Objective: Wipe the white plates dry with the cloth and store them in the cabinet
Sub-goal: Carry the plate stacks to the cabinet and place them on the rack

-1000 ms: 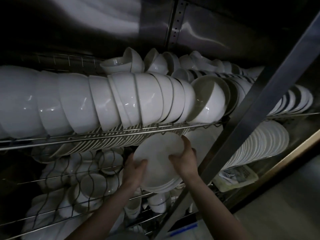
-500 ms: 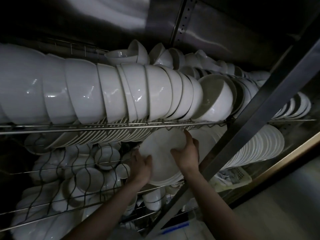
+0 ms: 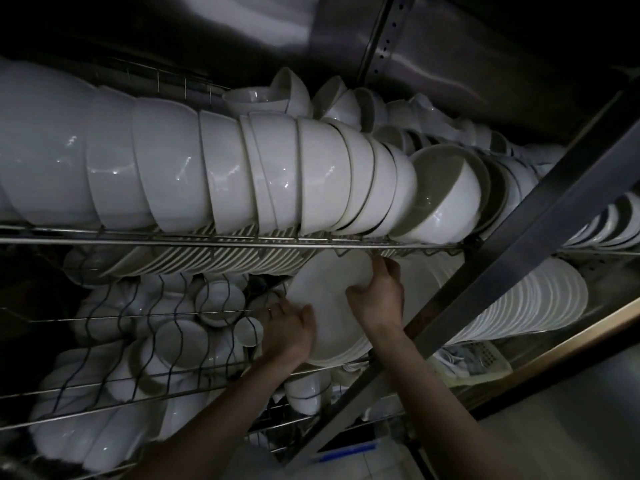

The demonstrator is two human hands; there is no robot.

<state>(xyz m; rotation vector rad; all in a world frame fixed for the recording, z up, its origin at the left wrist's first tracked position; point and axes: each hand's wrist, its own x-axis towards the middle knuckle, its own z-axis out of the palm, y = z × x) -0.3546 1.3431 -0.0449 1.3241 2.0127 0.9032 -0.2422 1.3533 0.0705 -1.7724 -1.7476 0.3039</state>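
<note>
Now stack of round white ceramic plates (image 3: 329,301) tilted on edge inside steel cabinet (image 3: 450,64), just under upper wire shelf (image 3: 207,241); left hand (image 3: 289,336) grips left rim, right hand (image 3: 379,296) curls round right rim.

Dim light on a steel back wall (image 3: 450,46), wire shelves (image 3: 207,242), pale floor (image 3: 554,445)

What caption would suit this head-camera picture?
Left hand and right hand hold a stack of white plates under the cabinet's bowl-laden wire shelf.
</note>
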